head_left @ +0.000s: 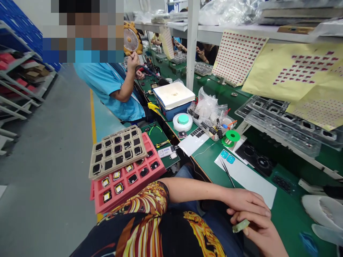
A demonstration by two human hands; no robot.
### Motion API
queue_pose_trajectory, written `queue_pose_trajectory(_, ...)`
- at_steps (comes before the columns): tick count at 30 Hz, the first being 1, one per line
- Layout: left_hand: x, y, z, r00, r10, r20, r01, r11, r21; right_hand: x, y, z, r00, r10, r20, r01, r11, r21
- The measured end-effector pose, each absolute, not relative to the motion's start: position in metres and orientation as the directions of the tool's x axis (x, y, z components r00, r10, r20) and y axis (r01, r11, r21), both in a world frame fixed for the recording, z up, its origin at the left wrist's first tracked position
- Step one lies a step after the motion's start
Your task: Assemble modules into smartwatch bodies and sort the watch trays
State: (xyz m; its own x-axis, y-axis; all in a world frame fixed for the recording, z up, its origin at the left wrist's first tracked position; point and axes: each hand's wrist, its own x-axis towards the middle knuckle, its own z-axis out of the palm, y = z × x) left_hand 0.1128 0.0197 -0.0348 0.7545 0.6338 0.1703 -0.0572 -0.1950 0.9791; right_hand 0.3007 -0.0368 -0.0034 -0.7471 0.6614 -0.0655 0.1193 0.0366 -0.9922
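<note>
My left hand [246, 202] lies across my right hand, its fingers stretched out flat over the right fingers. My right hand [258, 228] is closed, with a small pale green piece [240, 226] between its thumb and fingers; what kind of piece it is I cannot tell. Both hands are near the bench edge, above my lap. Just beyond them, a pair of black tweezers [227, 172] rests on a white sheet [254, 184]. Two blue square stickers [227, 156] lie at the sheet's far end.
At left, a beige tray [92, 173] of watch-like parts sits on a pink foam tray [163, 170]. A green solder spool [230, 137], white tape roll [175, 123] and white-topped blue box [173, 113] stand on the bench. A co-worker in a blue shirt [99, 85] sits beyond.
</note>
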Motion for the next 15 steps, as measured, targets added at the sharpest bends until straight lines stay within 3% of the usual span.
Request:
queue_pose_trajectory(4, 0.107, 0.014, -0.024, 0.774, 0.63, -0.055, 0.09, -0.023, 0.996, 0.305, -0.039, -0.009, -0.737, 0.669, -0.097, 0.114, -0.018, -0.993)
queue_pose_trajectory(6, 0.107, 0.013, -0.023, 0.768, 0.633, -0.098, 0.118, 0.01, 0.993, 0.305, -0.04, -0.01, -0.744, 0.662, -0.085, 0.1, -0.016, -0.995)
queue_pose_trajectory(15, 0.113, 0.02, -0.03, 0.746, 0.665, 0.004, 0.029, -0.037, 0.999, 0.293, -0.034, 0.0, -0.748, 0.663, -0.015, 0.057, 0.043, -0.997)
